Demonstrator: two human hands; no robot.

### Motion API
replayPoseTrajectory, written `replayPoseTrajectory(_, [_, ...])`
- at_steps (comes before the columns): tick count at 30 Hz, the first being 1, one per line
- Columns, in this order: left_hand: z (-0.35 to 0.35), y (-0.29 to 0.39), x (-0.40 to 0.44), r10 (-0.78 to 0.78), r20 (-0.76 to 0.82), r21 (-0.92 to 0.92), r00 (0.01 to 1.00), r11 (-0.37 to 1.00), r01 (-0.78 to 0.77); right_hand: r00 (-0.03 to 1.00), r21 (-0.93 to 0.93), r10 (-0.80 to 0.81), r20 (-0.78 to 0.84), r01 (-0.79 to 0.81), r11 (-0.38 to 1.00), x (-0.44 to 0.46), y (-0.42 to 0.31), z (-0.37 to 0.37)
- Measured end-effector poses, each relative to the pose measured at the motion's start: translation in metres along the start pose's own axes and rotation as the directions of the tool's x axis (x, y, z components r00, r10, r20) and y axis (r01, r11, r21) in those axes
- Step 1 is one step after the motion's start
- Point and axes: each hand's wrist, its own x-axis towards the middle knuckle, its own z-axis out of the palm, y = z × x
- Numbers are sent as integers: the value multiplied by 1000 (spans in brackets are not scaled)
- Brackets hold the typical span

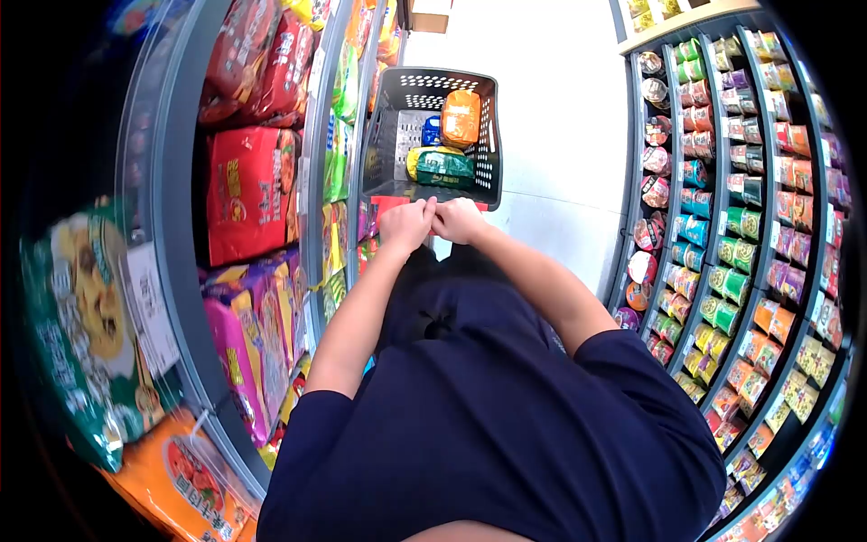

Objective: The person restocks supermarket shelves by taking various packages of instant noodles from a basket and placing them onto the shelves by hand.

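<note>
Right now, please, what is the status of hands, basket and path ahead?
Left hand and right hand side by side, closed on red bar. Black basket ahead, packs inside. Cardboard box farther up, near left shelves.

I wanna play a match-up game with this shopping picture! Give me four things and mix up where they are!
1. Left hand and right hand
2. Orange pack in the basket
3. Green pack in the basket
4. Rows of cups

A. On the right-side shelves
B. Inside, nearer the hands
C. Together at the basket's near end
D. Inside, toward the far right

Pairs: 1-C, 2-D, 3-B, 4-A
</note>
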Motion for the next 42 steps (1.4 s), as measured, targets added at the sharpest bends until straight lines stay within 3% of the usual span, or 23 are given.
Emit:
replayPoseTrajectory(1, [-5, 4, 13, -25, 32, 15, 999, 1000, 25, 1000, 65, 18, -8, -18, 998, 10, 9, -4])
replayPoseTrajectory(2, [-8, 8, 23, -60, 31, 9, 998, 998, 59, 997, 364, 81, -19, -68, 929, 22, 15, -15])
replayPoseTrajectory(5, [-18, 17, 44, -129, 28, 52, 991, 991, 127, 881, 598, 385, 275, -470, 649, 56, 75, -11])
replayPoseTrajectory(6, [-19, 19, 51, -136, -8, 61, 991, 989, 136, 872, 516, 428, 239, -487, 704, 65, 100, -6])
replayPoseTrajectory(7, [-19, 20, 55, -151, -10, 48, 989, 987, 151, 896, 274, 428, 114, -443, 854, 74, 127, 2])
replayPoseTrajectory(10, [-25, 25, 74, -177, -35, 21, 984, 984, 178, 884, -125, 419, 205, -401, 907, 101, 212, 39])
replayPoseTrajectory(12, [-21, 22, 82, -126, -105, 61, 986, 989, 133, 906, -363, 358, 225, -263, 894, 133, 269, 72])
replayPoseTrajectory(15, [-31, 28, 100, -125, -70, 57, 990, 990, 129, 954, -689, 259, 151, -86, 719, 176, 331, 110])
replayPoseTrajectory(19, [-31, 26, 113, -118, -127, -39, 985, 993, 114, 879, -841, 354, 320, 91, 533, 218, 363, 127])
replayPoseTrajectory(21, [-23, 24, 112, -131, -147, -84, 980, 989, 120, 790, -842, 463, 402, 119, 526, 227, 368, 127])
replayPoseTrajectory(22, [-25, 23, 110, -136, -168, -98, 976, 988, 121, 832, -843, 397, 387, 145, 519, 221, 375, 131])
replayPoseTrajectory(24, [-28, 26, 111, -144, -177, -46, 974, 989, 138, 865, -768, 292, 409, 152, 622, 219, 378, 130])
replayPoseTrajectory(25, [-25, 25, 109, -143, -199, -28, 970, 990, 140, 792, -692, 319, 521, 174, 700, 225, 361, 110])
replayPoseTrajectory(27, [-22, 26, 107, -183, -209, -80, 961, 982, 170, 844, -537, 105, 526, 233, 811, 223, 357, 101])
replayPoseTrajectory(28, [-34, 30, 112, -222, -186, -128, 957, 971, 200, 790, -488, 103, 605, 266, 831, 234, 333, 80])
replayPoseTrajectory(31, [-44, 28, 115, -208, -241, -274, 948, 952, 139, 862, -271, -146, 485, 306, 913, 242, 288, 19])
replayPoseTrajectory(33, [-45, 18, 115, -310, -158, -622, 938, 769, 149, 773, -218, -211, 598, 410, 886, 244, 214, -74])
replayPoseTrajectory(34, [-39, 16, 117, -379, -204, -879, 903, 478, 2, 762, -169, -286, 580, 457, 873, 233, 179, -118])
replayPoseTrajectory(35, [-40, 14, 121, -425, -227, -974, 876, 116, -196, 723, -119, -394, 567, 545, 830, 222, 140, -165])
replayPoseTrajectory(36, [-61, 19, 109, -454, -251, -963, 855, 32, -266, 672, -65, -524, 524, 644, 762, 209, 108, -205])
replayPoseTrajectory(37, [-73, 22, 98, -484, -359, -933, 798, 176, -313, 638, 91, -606, 476, 649, 755, 195, 66, -249])
replayPoseTrajectory(39, [-100, 36, 62, -444, -440, -897, 780, 181, -403, 533, 337, -735, 420, 660, 671, 167, 5, -317])
replayPoseTrajectory(42, [-152, 57, -8, -277, -536, -819, 797, 397, -413, 321, 664, -882, 344, 581, 470, 140, -84, -392])
